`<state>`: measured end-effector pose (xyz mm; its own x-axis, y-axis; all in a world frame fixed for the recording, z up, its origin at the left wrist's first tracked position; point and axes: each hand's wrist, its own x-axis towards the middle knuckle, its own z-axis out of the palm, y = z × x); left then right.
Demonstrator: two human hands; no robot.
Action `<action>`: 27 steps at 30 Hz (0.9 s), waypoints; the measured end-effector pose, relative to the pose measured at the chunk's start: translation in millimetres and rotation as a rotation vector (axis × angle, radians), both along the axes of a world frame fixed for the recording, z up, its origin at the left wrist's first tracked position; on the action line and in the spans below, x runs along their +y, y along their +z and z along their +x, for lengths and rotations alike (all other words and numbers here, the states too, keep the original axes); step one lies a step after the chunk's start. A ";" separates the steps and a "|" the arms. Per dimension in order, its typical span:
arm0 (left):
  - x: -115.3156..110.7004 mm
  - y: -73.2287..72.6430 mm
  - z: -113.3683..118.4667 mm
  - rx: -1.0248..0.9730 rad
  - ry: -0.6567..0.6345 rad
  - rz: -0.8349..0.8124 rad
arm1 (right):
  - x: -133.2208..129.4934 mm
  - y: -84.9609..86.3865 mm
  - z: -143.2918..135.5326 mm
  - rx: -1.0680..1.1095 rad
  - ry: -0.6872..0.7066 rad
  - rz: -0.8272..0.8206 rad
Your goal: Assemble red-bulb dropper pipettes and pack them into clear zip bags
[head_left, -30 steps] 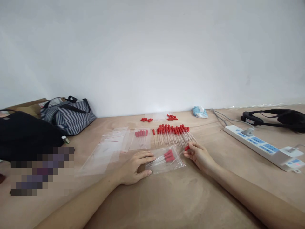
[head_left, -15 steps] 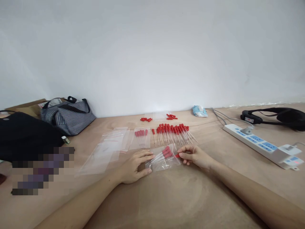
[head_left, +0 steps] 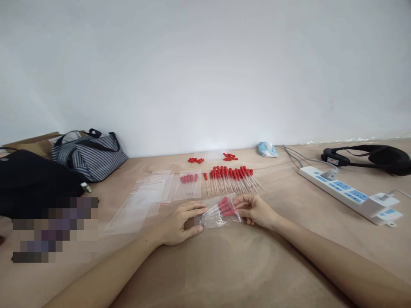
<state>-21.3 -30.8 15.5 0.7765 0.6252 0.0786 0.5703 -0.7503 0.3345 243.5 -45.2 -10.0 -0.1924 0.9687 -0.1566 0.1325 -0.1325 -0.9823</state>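
tabletop (head_left: 224, 265), dropper tips (head_left: 199, 220) indistinct in bag (head_left: 212, 223)

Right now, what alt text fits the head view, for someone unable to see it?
A person's left hand and right hand touch opposite ends of a clear bag containing red-topped droppers on a brown table; more droppers lie beyond, a power strip at right.

The left forearm (head_left: 118, 266) and right forearm (head_left: 327, 256) slant inward, bare. The left hand (head_left: 181, 223) rests palm down, its fingers (head_left: 192, 205) extended, thumb spread apart; the right hand (head_left: 256, 211) faces it, fingers bent, thumb below the forefinger.
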 end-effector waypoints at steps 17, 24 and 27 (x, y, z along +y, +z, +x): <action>-1.1 3.3 -2.3 -0.032 -0.024 -0.007 | 45.6 19.6 10.7 -0.519 -0.016 0.524; -1.3 2.8 -3.0 -0.045 -0.033 -0.002 | 76.8 41.7 -69.5 -0.930 -0.074 0.554; -1.2 1.6 -4.3 -0.050 -0.044 0.007 | 90.3 39.3 -95.8 -0.999 -0.080 0.443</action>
<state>-25.7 -32.0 17.0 0.7980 0.5901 0.1222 0.5198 -0.7766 0.3559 147.7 45.2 29.3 -0.1063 0.9817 0.1583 0.9026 0.1620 -0.3988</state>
